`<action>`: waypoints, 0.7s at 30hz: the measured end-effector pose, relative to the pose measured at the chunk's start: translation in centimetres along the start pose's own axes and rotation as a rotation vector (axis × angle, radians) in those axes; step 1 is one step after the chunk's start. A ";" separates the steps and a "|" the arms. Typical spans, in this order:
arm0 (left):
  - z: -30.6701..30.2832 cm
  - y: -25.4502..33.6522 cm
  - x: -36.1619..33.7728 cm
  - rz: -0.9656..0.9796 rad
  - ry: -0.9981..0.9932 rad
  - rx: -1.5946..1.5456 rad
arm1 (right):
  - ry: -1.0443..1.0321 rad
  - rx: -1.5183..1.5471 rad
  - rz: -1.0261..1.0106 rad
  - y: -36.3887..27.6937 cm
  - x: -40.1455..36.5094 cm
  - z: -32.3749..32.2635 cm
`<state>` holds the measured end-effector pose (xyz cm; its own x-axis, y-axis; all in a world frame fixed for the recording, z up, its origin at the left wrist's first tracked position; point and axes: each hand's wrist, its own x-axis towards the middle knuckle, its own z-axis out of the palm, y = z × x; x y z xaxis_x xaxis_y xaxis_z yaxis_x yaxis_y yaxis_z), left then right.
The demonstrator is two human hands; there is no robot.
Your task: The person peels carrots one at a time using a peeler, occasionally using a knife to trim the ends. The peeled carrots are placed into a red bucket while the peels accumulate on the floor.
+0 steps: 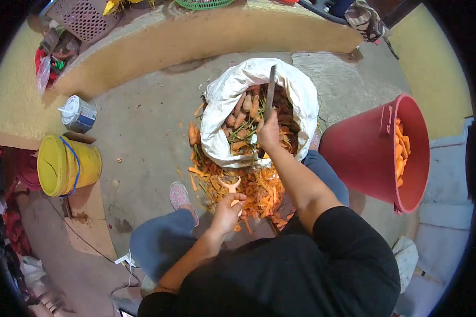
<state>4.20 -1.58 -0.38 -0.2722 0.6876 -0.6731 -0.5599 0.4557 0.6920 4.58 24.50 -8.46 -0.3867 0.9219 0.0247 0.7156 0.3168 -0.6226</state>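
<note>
My left hand (226,214) is closed around the handle of a pale orange Y-shaped peeler (230,186), its head pointing away from me above a heap of carrot peelings (262,193). Over the open white sack (212,134), my right hand (269,132) grips a long knife (271,90) with a dark blade pointing away from me. Unpeeled carrots (241,110) and green stalks fill the sack. One more carrot (194,134) lies on the floor against the sack's left side.
A large red bucket (354,145) leans at my right, with peeled carrots (401,153) inside. To the left stand a yellow bucket (84,166) and a small white tub (79,114). A low curved wall (195,45) runs behind the sack. A cable (82,232) crosses the floor.
</note>
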 end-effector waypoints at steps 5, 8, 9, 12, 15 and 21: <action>-0.6 0.6 0.2 -0.013 0.003 -0.061 | -0.449 -0.226 0.163 3.0 0.0 2.0; -0.9 -0.1 0.7 0.052 0.043 -0.111 | -0.402 -0.143 0.141 2.2 -1.8 -0.7; -0.9 -0.1 0.8 0.048 0.057 -0.114 | -0.420 -0.128 0.107 0.9 -2.7 -2.7; -0.2 -0.1 0.5 0.047 0.069 -0.113 | -0.380 -0.137 -0.040 0.9 -3.9 -4.9; 0.6 0.6 0.0 0.092 0.064 -0.117 | -0.403 -0.078 0.042 -0.2 -2.4 -5.1; -1.5 1.5 1.3 0.195 0.205 -0.287 | -0.464 0.137 -0.143 -1.8 -5.5 -9.7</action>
<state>1.84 -0.89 -0.60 -0.5291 0.6051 -0.5949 -0.6703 0.1318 0.7303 11.12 21.04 0.12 -0.7152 0.6655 -0.2135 0.5657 0.3718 -0.7360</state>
